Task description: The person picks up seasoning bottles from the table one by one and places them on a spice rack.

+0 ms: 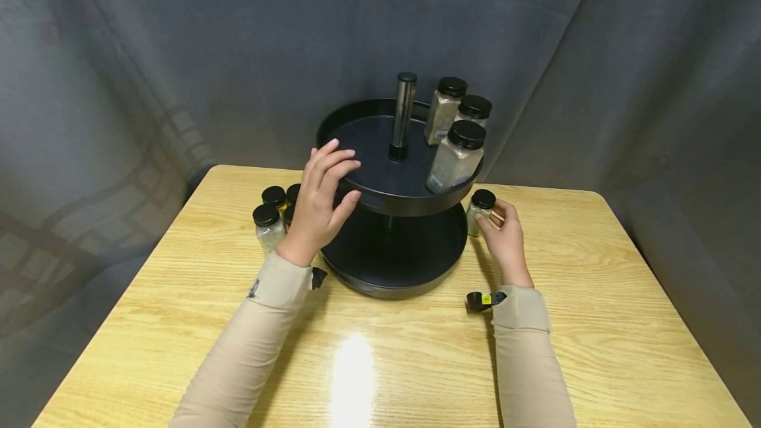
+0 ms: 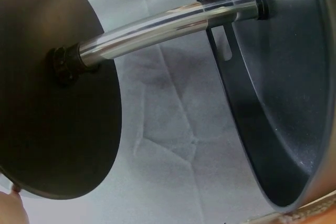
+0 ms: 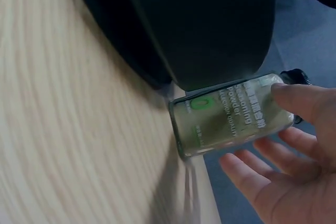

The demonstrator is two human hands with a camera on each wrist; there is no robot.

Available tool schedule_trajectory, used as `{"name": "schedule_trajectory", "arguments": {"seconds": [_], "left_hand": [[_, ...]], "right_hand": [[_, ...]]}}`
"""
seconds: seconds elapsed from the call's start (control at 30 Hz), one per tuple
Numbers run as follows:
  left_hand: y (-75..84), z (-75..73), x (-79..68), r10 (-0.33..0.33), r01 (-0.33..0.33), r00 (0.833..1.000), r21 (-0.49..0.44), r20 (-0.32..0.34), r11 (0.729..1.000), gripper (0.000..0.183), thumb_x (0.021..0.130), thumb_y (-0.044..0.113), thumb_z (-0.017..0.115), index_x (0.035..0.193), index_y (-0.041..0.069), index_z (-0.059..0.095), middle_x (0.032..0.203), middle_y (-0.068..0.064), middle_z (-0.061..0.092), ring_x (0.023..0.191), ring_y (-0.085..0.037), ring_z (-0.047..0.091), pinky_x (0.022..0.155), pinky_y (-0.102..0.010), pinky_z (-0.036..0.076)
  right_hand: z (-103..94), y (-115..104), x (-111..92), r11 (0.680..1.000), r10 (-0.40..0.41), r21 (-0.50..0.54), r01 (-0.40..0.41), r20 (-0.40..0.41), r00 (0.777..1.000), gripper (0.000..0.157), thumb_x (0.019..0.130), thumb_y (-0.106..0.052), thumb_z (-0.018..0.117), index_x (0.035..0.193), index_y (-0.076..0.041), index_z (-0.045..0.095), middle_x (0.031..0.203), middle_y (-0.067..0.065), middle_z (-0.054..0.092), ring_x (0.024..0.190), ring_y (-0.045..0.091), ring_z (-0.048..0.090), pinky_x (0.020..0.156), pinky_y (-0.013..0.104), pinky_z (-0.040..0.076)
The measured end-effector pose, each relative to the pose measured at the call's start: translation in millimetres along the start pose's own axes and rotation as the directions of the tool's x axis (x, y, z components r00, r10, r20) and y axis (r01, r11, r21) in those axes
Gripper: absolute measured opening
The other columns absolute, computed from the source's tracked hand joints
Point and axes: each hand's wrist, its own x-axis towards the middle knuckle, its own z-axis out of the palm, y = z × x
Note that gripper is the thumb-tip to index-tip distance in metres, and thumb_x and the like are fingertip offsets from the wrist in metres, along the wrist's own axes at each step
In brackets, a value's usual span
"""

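Note:
A black two-tier turntable rack (image 1: pixel 386 200) stands on the table, its chrome post visible between the tiers in the left wrist view. My left hand (image 1: pixel 321 200) is at the left rim of the upper tier, fingers spread and slightly bent. In the left wrist view a fingertip (image 2: pixel 16 188) meets that tier's edge. My right hand (image 1: pixel 504 236) holds a small black-capped seasoning powder jar (image 3: pixel 231 114) beside the rack's right side. The thumb lies on the jar near its cap, with fingers behind it. The jar's base is at the tabletop.
Three larger black-capped jars (image 1: pixel 454 157) stand on the right of the upper tier. Several small jars (image 1: pixel 271 230) are grouped left of the rack, partly behind my left hand. A grey curtain (image 1: pixel 267 51) hangs behind the wooden table (image 1: pixel 416 362).

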Motion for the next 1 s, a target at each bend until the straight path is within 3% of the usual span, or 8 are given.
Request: {"name": "schedule_trajectory", "arguments": {"seconds": [0.2, 0.37, 0.5, 0.6, 0.7, 0.87, 1.0], "left_hand": [[-0.6, 0.3, 0.7, -0.004, 0.004, 1.000, -0.001, 0.009, 1.000, 0.051, 0.108, 0.048, 0.041, 0.124, 0.004, 0.058, 0.133, -0.018, 0.055, 0.141, -0.035, 0.040, 0.120, -0.059, 0.020], [-0.7, 0.0, 0.0, -0.007, 0.006, 1.000, 0.002, 0.008, 1.000, 0.051, 0.108, 0.049, 0.041, 0.124, 0.004, 0.058, 0.133, -0.018, 0.055, 0.141, -0.035, 0.041, 0.120, -0.059, 0.020], [-0.1, -0.3, 0.1, -0.004, 0.004, 1.000, 0.001, 0.004, 1.000, 0.050, 0.108, 0.048, 0.041, 0.124, 0.004, 0.058, 0.133, -0.018, 0.055, 0.141, -0.035, 0.040, 0.120, -0.059, 0.020], [-0.2, 0.1, 0.9, -0.002, 0.002, 1.000, -0.001, 0.002, 1.000, 0.050, 0.108, 0.048, 0.041, 0.124, 0.004, 0.058, 0.133, -0.018, 0.055, 0.142, -0.035, 0.040, 0.120, -0.059, 0.020], [-0.8, 0.8, 0.8, -0.002, 0.002, 1.000, -0.003, -0.001, 1.000, 0.050, 0.108, 0.048, 0.041, 0.123, 0.004, 0.058, 0.133, -0.018, 0.055, 0.141, -0.035, 0.040, 0.119, -0.061, 0.021], [-0.7, 1.1, 0.0, -0.005, 0.005, 1.000, -0.006, -0.007, 1.000, 0.051, 0.107, 0.049, 0.041, 0.123, 0.004, 0.058, 0.132, -0.018, 0.055, 0.141, -0.035, 0.040, 0.119, -0.060, 0.021], [-1.4, 1.5, -0.8, -0.006, 0.006, 1.000, -0.009, -0.010, 1.000, 0.051, 0.107, 0.049, 0.041, 0.123, 0.004, 0.058, 0.132, -0.018, 0.055, 0.141, -0.035, 0.040, 0.119, -0.062, 0.021]], "right_hand": [[0.9, 2.8, 0.0, 0.999, -0.011, 0.031, 0.012, -0.016, 1.000, 0.053, 0.102, -0.006, 0.059, 0.148, 0.007, 0.035, 0.150, 0.028, 0.042, 0.136, 0.043, 0.045, 0.113, 0.048, 0.039], [1.0, 4.6, 0.1, 1.000, -0.001, -0.015, 0.001, -0.020, 1.000, 0.053, 0.102, -0.010, 0.060, 0.148, 0.004, 0.039, 0.150, 0.025, 0.043, 0.135, 0.042, 0.047, 0.108, 0.047, 0.044], [-0.3, 6.5, -0.2, 0.998, -0.004, -0.062, 0.001, -0.033, 0.999, 0.052, 0.102, -0.014, 0.062, 0.148, 0.002, 0.043, 0.149, 0.023, 0.046, 0.134, 0.040, 0.050, 0.098, 0.032, 0.049], [-1.1, 7.7, 0.0, 0.999, -0.008, -0.041, 0.006, -0.044, 0.999, 0.050, 0.101, -0.012, 0.063, 0.145, 0.003, 0.045, 0.146, 0.023, 0.048, 0.131, 0.040, 0.053, 0.087, 0.016, 0.048], [-1.3, 8.1, 0.0, 1.000, -0.012, -0.016, 0.012, -0.046, 0.999, 0.049, 0.100, -0.010, 0.064, 0.143, 0.004, 0.046, 0.143, 0.024, 0.048, 0.128, 0.040, 0.057, 0.079, 0.006, 0.046], [-2.8, 6.8, -1.5, 0.999, -0.017, -0.031, 0.015, -0.044, 0.999, 0.049, 0.100, -0.013, 0.065, 0.142, 0.004, 0.047, 0.141, 0.023, 0.050, 0.124, 0.040, 0.059, 0.076, 0.004, 0.045], [-3.7, 6.8, -1.3, 0.999, -0.005, -0.037, 0.003, -0.051, 0.999, 0.048, 0.099, -0.015, 0.067, 0.141, 0.003, 0.050, 0.138, 0.020, 0.053, 0.116, 0.033, 0.065, 0.079, 0.010, 0.050]]}}
